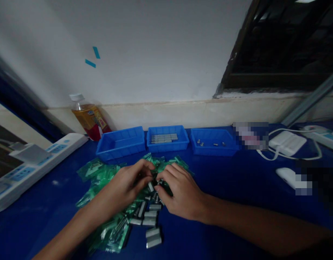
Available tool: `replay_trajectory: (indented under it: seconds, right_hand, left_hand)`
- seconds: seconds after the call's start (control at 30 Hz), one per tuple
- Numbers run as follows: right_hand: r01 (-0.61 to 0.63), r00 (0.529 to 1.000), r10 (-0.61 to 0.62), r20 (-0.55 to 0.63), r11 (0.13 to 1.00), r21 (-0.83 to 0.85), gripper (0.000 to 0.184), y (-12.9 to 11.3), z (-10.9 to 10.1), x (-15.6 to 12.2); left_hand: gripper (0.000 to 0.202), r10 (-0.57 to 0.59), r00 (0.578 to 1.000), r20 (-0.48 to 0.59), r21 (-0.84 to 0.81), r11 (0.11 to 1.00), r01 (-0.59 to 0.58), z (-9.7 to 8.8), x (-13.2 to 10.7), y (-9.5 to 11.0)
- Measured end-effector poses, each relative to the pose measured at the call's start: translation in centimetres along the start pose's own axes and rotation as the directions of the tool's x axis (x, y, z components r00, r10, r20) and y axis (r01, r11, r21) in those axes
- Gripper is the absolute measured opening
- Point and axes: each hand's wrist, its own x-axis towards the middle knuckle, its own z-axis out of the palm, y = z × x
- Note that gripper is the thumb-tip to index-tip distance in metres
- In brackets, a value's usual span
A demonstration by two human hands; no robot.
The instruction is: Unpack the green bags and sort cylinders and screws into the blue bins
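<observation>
My left hand (125,186) and my right hand (178,189) meet over a heap of green plastic bags (101,177) on the blue table (223,187). Both hands have their fingers curled and pinched together around a small grey metal piece (151,186) between the fingertips. Several more grey metal pieces (151,216) lie loose on the table just below the hands, partly on the bags. What exactly sits inside each pinch is partly hidden by the fingers.
Three blue bins stand behind the bags: the left bin (120,142) looks bare, the middle bin (168,139) holds rows of grey pieces, the right bin (213,142) holds small screws. A bottle (87,117), a white power strip (33,162) and white devices (287,142) line the edges.
</observation>
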Motion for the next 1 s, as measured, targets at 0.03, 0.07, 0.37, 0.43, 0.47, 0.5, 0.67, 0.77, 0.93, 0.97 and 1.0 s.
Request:
replay_trajectory:
  seconds: [0.03, 0.07, 0.37, 0.43, 0.47, 0.5, 0.67, 0.77, 0.93, 0.97, 1.0]
  right_hand:
    - [-0.004, 1.0, 0.004, 0.0, 1.0, 0.004, 0.012, -0.1, 0.0, 0.0]
    - [-0.007, 1.0, 0.007, 0.007, 1.0, -0.001, 0.016, -0.1, 0.0, 0.0]
    - [0.005, 0.998, 0.0, 0.057, 0.996, -0.091, 0.018, -0.5, -0.1, 0.0]
    - [0.002, 0.998, 0.004, 0.056, 0.994, -0.105, 0.017, -0.5, 0.0, 0.0]
    - [0.001, 0.998, 0.005, 0.057, 0.994, -0.113, 0.016, -0.5, 0.0, 0.1]
    - [0.001, 0.998, 0.005, 0.057, 0.993, -0.12, 0.015, -0.6, 0.0, 0.1]
    - [0.001, 0.999, 0.005, 0.047, 0.992, -0.128, 0.012, -0.6, 0.0, 0.2]
    - [-0.021, 0.998, 0.026, 0.05, 0.995, -0.099, 0.013, -0.5, 0.0, 0.2]
    - [-0.003, 1.0, 0.003, 0.005, 1.0, 0.021, 0.009, -0.5, 0.1, 0.3]
    - [0.003, 1.0, -0.002, -0.027, 0.999, 0.05, 0.01, -0.4, 0.1, 0.3]
    - [0.003, 0.998, 0.002, -0.062, 0.997, 0.075, 0.011, -0.3, 0.0, 0.4]
  left_hand:
    - [0.01, -0.018, 0.999, -0.034, 0.021, 1.0, 0.019, 0.0, 0.1, -0.2]
    - [0.009, -0.026, 0.998, -0.066, 0.045, 0.999, 0.029, 0.0, 0.1, -0.5]
    - [0.019, 0.071, 0.978, 0.198, 0.327, 0.936, -0.134, -2.0, -0.8, -0.7]
    - [0.02, 0.066, 0.976, 0.206, 0.391, 0.909, -0.144, -1.8, -1.1, -0.4]
    - [0.02, 0.062, 0.978, 0.201, 0.421, 0.896, -0.144, -1.6, -1.1, -0.3]
    - [0.02, 0.061, 0.979, 0.192, 0.446, 0.884, -0.142, -1.3, -1.1, -0.2]
    - [0.014, 0.068, 0.991, 0.119, 0.519, 0.846, -0.121, -0.4, -1.0, -0.1]
    - [0.014, 0.081, 0.99, 0.117, 0.531, 0.837, -0.131, -0.3, -0.8, -0.3]
    - [0.019, 0.127, 0.984, 0.125, 0.486, 0.857, -0.172, -0.3, -0.6, -0.1]
    - [0.02, 0.152, 0.982, 0.113, 0.467, 0.864, -0.187, -0.3, -0.6, 0.0]
    - [0.021, 0.183, 0.979, 0.091, 0.449, 0.87, -0.204, -0.3, -0.7, 0.2]
